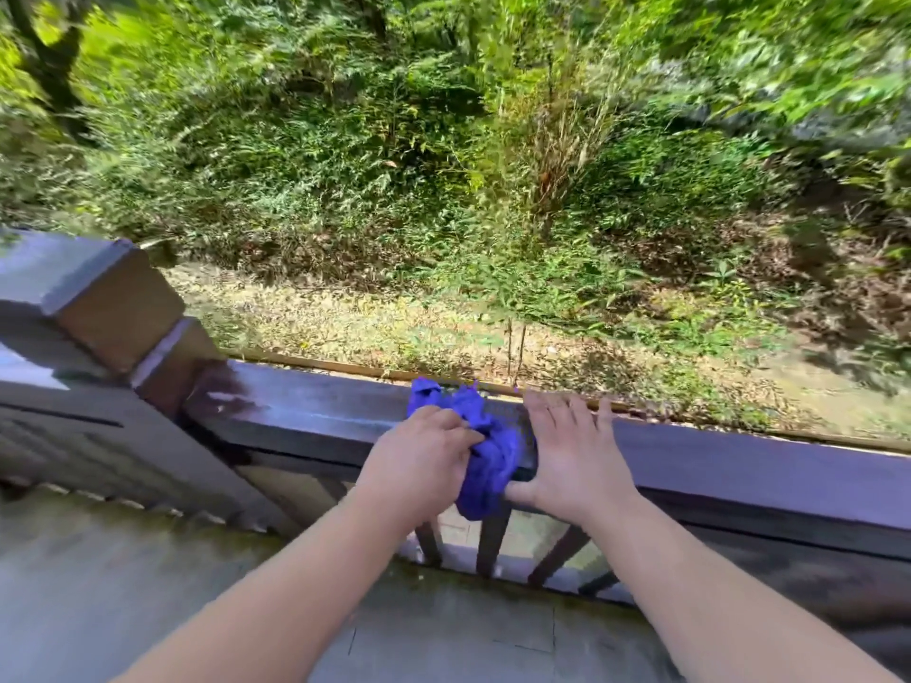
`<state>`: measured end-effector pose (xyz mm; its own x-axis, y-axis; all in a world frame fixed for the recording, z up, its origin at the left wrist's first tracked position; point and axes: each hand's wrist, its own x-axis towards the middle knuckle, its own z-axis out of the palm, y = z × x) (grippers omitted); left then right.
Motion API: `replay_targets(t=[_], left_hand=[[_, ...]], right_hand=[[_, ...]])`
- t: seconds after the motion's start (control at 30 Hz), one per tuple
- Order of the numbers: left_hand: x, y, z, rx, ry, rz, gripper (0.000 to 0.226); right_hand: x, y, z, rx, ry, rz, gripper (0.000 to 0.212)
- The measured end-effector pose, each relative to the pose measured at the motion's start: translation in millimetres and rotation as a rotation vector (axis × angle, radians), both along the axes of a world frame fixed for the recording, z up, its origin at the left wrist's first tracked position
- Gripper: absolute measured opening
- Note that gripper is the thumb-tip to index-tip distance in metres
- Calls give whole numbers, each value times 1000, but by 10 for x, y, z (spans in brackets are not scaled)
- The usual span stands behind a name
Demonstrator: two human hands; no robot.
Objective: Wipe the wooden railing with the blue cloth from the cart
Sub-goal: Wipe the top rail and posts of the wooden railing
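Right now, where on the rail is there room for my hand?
Bare top of the wooden railing between the square post and left hand, and beyond the right hand. The crumpled blue cloth crowds the middle.

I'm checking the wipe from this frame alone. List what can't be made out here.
- Railing top under the blue cloth and both hands: covered, head view.
- Left hand fingertips: buried in the cloth.
- Rail's run to the right: cut off by the frame edge.
- Foliage: motion-blurred.
- The cart: out of view.
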<state>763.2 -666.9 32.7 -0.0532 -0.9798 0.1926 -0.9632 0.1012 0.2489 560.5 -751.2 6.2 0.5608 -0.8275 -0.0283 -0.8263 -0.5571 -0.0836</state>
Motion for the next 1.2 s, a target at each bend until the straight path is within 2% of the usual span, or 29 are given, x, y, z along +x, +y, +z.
replay_targets(t=[0.17,0.33,0.43,0.53,0.83,0.97,1.1,1.2], left_hand=[[773,240,18,-39,-39,61,29],[1411,432,11,-74,-37,250,28],[1376,397,6,-109,-21,340,29],[1145,377,-14,-59,10,437,23],[415,119,8,-47,52,363,19],[72,-60,47,-28,93,310,23],[-193,-133,29,-19,61,168,20],[-102,-81,44,19,53,2,25]], right_hand=[[421,77,-3,-70,12,-24,120],[458,101,-20,-76,43,-37,114],[469,99,-26,-80,46,-50,113],[465,111,-58,-97,53,-48,112],[465,113,-60,-105,11,-41,110],[431,75,-47,-89,-11,-30,114],[393,73,-66,-102,-23,-3,112],[381,112,-71,-82,-25,-6,112]])
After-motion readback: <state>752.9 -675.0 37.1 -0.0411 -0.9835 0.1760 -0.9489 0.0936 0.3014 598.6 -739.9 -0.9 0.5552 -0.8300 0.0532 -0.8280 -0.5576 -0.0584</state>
